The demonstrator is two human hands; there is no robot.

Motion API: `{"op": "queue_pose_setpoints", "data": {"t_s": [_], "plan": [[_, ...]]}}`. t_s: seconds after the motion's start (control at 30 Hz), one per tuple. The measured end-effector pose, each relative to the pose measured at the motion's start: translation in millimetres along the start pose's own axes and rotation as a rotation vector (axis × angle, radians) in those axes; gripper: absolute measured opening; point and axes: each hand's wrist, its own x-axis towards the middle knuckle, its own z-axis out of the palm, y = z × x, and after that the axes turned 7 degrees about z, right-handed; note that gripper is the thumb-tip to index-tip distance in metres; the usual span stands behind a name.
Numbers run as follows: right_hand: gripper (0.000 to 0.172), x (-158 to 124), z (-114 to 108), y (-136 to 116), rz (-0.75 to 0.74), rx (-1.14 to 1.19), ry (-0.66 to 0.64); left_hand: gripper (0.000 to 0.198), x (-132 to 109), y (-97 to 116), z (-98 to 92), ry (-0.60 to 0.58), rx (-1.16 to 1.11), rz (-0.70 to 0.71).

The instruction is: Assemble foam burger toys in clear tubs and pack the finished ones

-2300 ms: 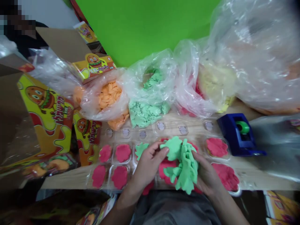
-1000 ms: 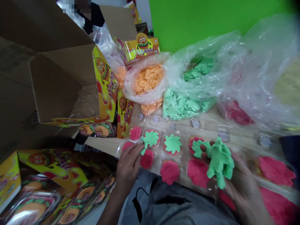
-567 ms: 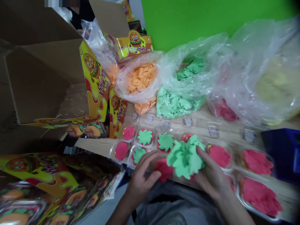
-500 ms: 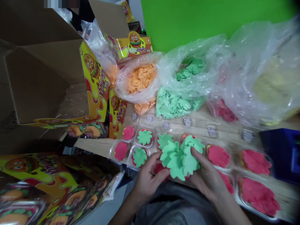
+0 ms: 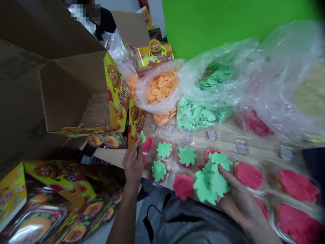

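My left hand [image 5: 133,161] pinches one green jagged-edged candy piece [image 5: 143,137] above a tray cup with a red piece [image 5: 147,145] in it. In my right hand [image 5: 236,193] is a small bunch of the same green candy pieces [image 5: 212,178], held over the near row of cups. Green pieces top the red ones in several cups, such as this green-topped cup [image 5: 164,149]. Other cups show only red on top, like the red piece [image 5: 183,186] between my hands and the wide red piece [image 5: 250,175] to the right.
Behind the trays stand plastic bags of orange pieces [image 5: 162,88], green pieces [image 5: 195,113] and red pieces [image 5: 257,123]. An open cardboard box [image 5: 73,88] is at left, above a printed carton [image 5: 38,200] of packed burger-shaped candies. A person [image 5: 106,20] is at the back left.
My left hand has moved left, away from the bunch, with one green piece. A green piece now lies flat on the middle far cup. The bunch stays in my right hand.
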Motion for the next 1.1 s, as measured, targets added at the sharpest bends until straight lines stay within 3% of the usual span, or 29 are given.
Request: {"op": "queue_pose_setpoints", "data": {"t_s": [0.1, 0.17, 0.3, 0.4, 0.43, 0.5, 0.6, 0.67, 0.77, 0.83, 0.87, 0.97, 1.1], "plan": [[0.012, -1, -4, -3, -0.025, -0.016, -0.021, 0.026, 8, -28, 4.8, -0.182, 0.056, 0.079], [0.013, -1, -3, -4, -0.060, -0.027, -0.015, 0.025, 8, -27, 7.2, -0.233, 0.046, 0.089], [0.010, 1, 6, -1, -0.132, -0.012, 0.004, 0.027, -7, 21, 1.5, -0.333, -0.128, -0.001], [0.012, 4, 14, 3, -0.166, -0.004, -0.050, 0.027, -24, 70, -1.0, -0.713, -0.560, -0.262], [0.014, 4, 16, 5, -0.173, -0.004, -0.075, 0.029, -29, 83, 0.5, -0.785, -0.674, -0.344], [0.016, 3, 19, 7, -0.179, -0.010, -0.129, 0.028, -38, 100, 6.0, -0.797, -0.801, -0.462], [0.014, 0, 19, 5, -0.195, -0.006, -0.140, 0.020, -46, 104, 11.3, -0.678, -0.788, -0.493], [0.014, -3, 15, 1, -0.232, -0.018, -0.089, 0.015, -51, 97, 8.4, -0.541, -0.627, -0.355], [0.019, -8, 5, -10, -0.278, -0.045, -0.017, 0.018, -63, 77, -1.0, -0.399, -0.244, 0.193], [0.020, -10, -3, -16, -0.317, -0.025, 0.009, 0.025, -76, 60, -4.2, -0.446, -0.055, 0.563], [0.019, -12, -6, -19, -0.338, -0.006, 0.023, 0.026, -83, 52, -3.8, -0.497, -0.005, 0.674], [0.018, -14, -13, -22, -0.364, 0.024, 0.053, 0.028, -102, 34, 3.4, -0.606, 0.027, 0.760], [0.020, -12, -15, -16, -0.345, -0.030, 0.067, 0.026, -109, 34, 15.4, -0.514, -0.008, 0.704]]}}
